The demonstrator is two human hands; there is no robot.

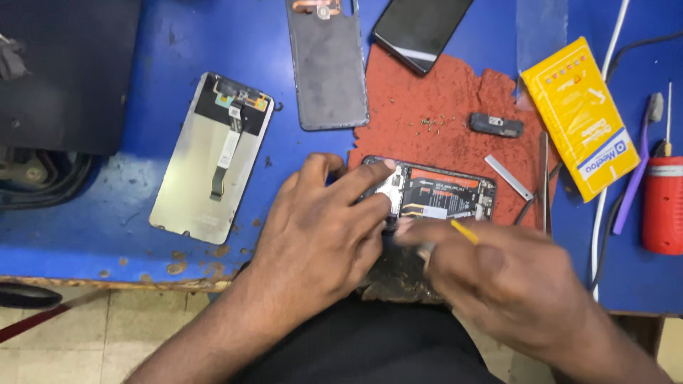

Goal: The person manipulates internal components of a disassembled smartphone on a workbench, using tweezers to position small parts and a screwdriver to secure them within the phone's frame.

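Pinning the opened phone (434,195) flat with our left hand (320,227), fingers spread, unclenched; right hand (498,274) pinches a thin yellow tool (464,232) over its board. Detached screen (212,158) lies left.

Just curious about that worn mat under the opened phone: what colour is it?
Reddish-brown, frayed at the edges; the mat shows best in the head view, on the blue table.

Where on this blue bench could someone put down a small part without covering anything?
Bare blue table shows between the dark case and the detached screen panel, and along the front edge left of the left hand. The red mat, around the opened phone and right hand, is crowded with screws and tools.
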